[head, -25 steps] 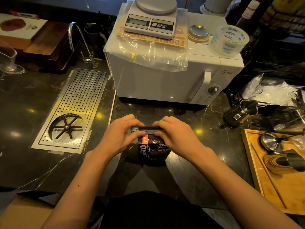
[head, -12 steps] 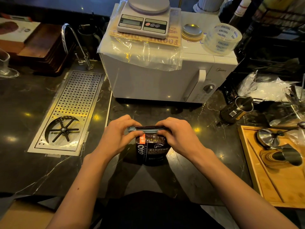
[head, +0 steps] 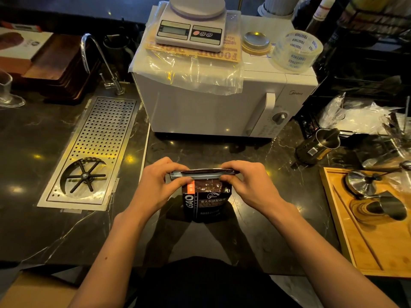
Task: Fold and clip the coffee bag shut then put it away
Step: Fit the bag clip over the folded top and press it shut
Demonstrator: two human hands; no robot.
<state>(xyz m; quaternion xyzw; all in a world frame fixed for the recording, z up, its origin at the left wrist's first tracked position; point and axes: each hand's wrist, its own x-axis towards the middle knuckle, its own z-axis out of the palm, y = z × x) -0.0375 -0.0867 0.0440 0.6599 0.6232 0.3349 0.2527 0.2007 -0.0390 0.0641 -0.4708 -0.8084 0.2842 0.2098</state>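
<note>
A dark coffee bag (head: 205,202) with white lettering and an orange strip stands upright on the black marble counter (head: 44,223), right in front of me. Its top is folded over, and a long grey sealing clip (head: 201,173) lies across the fold. My left hand (head: 155,185) pinches the clip's left end and the bag's top corner. My right hand (head: 249,185) pinches the right end the same way. The clip's ends are hidden under my fingers.
A white microwave (head: 211,107) with a kitchen scale (head: 191,30) and tape roll (head: 297,51) on top stands just behind the bag. A perforated steel drain tray (head: 93,152) and tap lie left. A wooden tray (head: 367,230) with metal tools and a steel pitcher (head: 318,145) are right.
My hands and the bag have stayed in place on the counter, still pinching the clip along the folded top. The camera view shifted slightly downward.
</note>
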